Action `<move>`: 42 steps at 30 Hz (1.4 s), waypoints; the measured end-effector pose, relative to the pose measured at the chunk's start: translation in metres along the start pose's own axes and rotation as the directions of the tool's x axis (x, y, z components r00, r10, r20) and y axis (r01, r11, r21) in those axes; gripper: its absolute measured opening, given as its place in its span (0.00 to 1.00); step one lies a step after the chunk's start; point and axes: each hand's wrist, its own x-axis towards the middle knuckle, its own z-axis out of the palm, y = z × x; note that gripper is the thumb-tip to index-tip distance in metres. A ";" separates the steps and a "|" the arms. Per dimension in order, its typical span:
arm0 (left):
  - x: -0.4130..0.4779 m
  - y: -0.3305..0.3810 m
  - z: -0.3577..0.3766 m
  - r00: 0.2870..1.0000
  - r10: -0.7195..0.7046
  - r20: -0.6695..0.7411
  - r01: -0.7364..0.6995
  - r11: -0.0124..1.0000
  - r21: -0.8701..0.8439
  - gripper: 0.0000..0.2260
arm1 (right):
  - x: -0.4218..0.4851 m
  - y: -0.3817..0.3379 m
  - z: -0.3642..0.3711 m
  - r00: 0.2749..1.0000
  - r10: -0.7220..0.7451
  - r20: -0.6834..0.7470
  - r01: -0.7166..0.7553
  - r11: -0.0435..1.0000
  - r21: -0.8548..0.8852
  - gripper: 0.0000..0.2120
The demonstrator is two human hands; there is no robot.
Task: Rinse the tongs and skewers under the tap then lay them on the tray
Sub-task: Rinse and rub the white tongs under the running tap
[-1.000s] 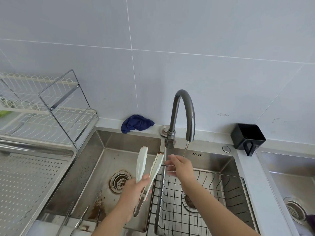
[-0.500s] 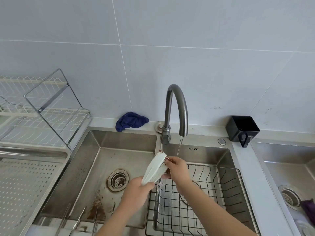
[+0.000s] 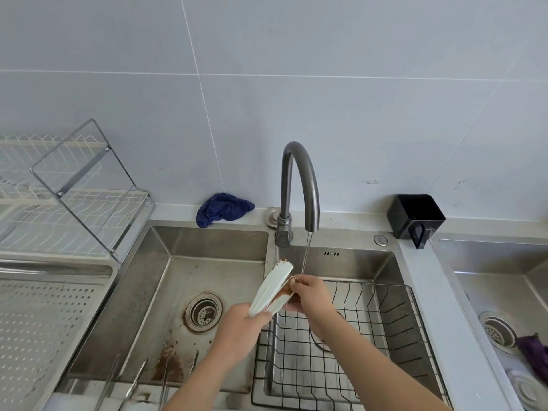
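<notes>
White tongs (image 3: 271, 289) with brown stains point up and right, just left of a thin stream of water running from the grey tap (image 3: 299, 185). My left hand (image 3: 240, 333) grips their lower handle end. My right hand (image 3: 310, 295) pinches the right blade near its tip, where the water falls. Several metal skewers (image 3: 136, 381) lie in the near part of the left sink basin (image 3: 166, 292). The perforated metal tray (image 3: 38, 321) lies at the left.
A black wire basket (image 3: 370, 336) sits in the right basin. A blue cloth (image 3: 222, 209) lies behind the sink, a black cup (image 3: 415, 218) at the right, a wire dish rack (image 3: 74, 197) at the left. Another sink (image 3: 504, 292) holds a purple cloth (image 3: 533, 354).
The tongs' blades have closed together and moved up right toward the water stream. My right hand came from beside the stream onto the tongs' blade.
</notes>
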 end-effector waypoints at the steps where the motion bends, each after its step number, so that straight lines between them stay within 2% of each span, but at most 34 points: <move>1: 0.001 -0.001 -0.001 1.000 -0.002 -0.004 0.002 1.000 -0.001 0.11 | -0.002 0.001 0.000 0.999 -0.002 0.041 0.001 1.000 0.018 0.11; 3: 0.001 -0.003 -0.003 1.000 -0.008 0.003 0.008 1.000 -0.008 0.13 | -0.003 0.000 -0.002 0.999 -0.024 0.036 0.024 1.000 0.004 0.12; 6: 0.002 -0.001 -0.002 1.000 -0.003 0.014 0.003 1.000 0.012 0.15 | 0.001 -0.002 -0.005 0.996 -0.038 -0.076 0.034 0.998 -0.052 0.12; 10: 0.006 0.000 -0.003 1.000 0.002 -0.002 -0.002 0.999 0.048 0.14 | -0.001 -0.002 -0.006 1.000 -0.019 0.023 0.020 1.000 -0.024 0.07; 13: 0.007 0.000 -0.004 1.000 0.005 0.008 -0.006 0.999 0.048 0.13 | 0.003 -0.005 -0.008 0.997 -0.066 -0.040 0.061 0.992 -0.115 0.09; 15: 0.008 0.003 -0.005 1.000 0.001 0.007 -0.001 0.999 0.050 0.13 | 0.005 -0.006 -0.008 0.997 -0.051 -0.065 0.045 0.995 -0.085 0.12; 18: 0.010 0.006 -0.007 1.000 -0.006 -0.016 0.008 0.994 0.113 0.12 | 0.005 -0.002 -0.008 0.997 -0.005 0.076 0.001 0.998 0.055 0.09; 20: 0.011 0.007 -0.008 1.000 0.001 -0.020 0.003 0.986 0.167 0.13 | 0.005 0.001 -0.010 0.994 0.007 0.105 -0.015 0.997 0.079 0.11; 25: 0.017 0.006 -0.004 0.998 0.043 -0.042 -0.027 0.949 0.315 0.13 | 0.009 0.001 -0.011 0.999 0.019 -0.026 -0.022 0.992 -0.121 0.16; 27: 0.018 0.005 -0.005 0.998 0.048 -0.042 -0.032 0.945 0.324 0.14 | 0.009 -0.001 -0.012 1.000 0.028 0.008 -0.027 0.995 -0.091 0.16; 32: 0.017 0.001 -0.007 0.999 0.020 -0.047 -0.010 0.979 0.204 0.14 | 0.012 -0.004 -0.012 0.999 0.004 0.041 -0.002 0.999 -0.046 0.12; 37: 0.017 -0.005 -0.012 0.999 0.010 -0.046 -0.001 0.981 0.193 0.14 | 0.010 -0.001 -0.017 0.980 0.048 0.192 -0.074 0.988 0.134 0.10; 42: 0.017 0.000 -0.003 0.999 0.014 -0.052 -0.003 0.981 0.194 0.15 | 0.013 -0.003 -0.012 0.999 -0.043 -0.007 0.042 0.998 -0.054 0.13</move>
